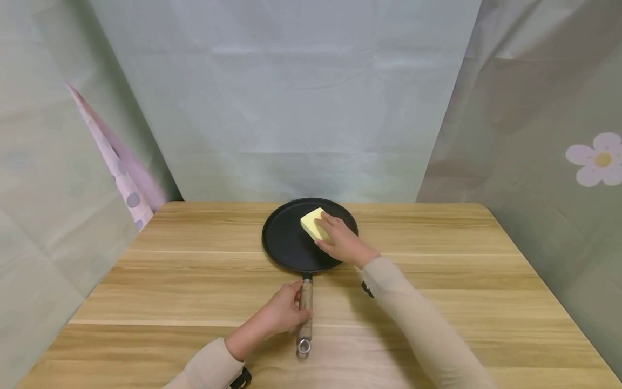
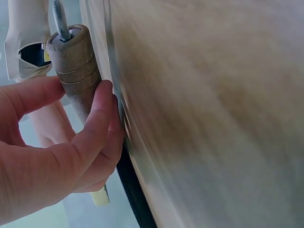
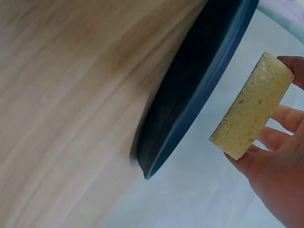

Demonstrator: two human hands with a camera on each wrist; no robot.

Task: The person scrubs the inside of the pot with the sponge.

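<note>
From the head view, a black round pan (image 1: pixel 301 237) is seen flat on the wooden worktop (image 1: pixel 437 281), its wooden handle (image 1: pixel 305 308) pointing toward the person. The handle is clasped by the left hand (image 1: pixel 282 313), fingers curled round it. A yellow sponge (image 1: pixel 315 224) is held against the pan's surface by the right hand (image 1: pixel 342 240), toward the far right of the pan. The wiping looks under way rather than finished, though no dirt or foam can be made out, so how much is left cannot be judged.

Over to the left wrist view: the handle (image 2: pixel 76 66) is shown close up, grooved, with a metal loop at its end, pinched between thumb and fingers (image 2: pixel 95 123) of the left hand; the pan's dark rim (image 2: pixel 135 190) runs along the worktop edge.

In the right wrist view, the sponge (image 3: pixel 251 107) is gripped at its ends by the right hand's fingertips (image 3: pixel 280 118), its porous side shown. Here it appears perhaps just clear of the pan (image 3: pixel 199 90), something the head view does not reveal.
</note>
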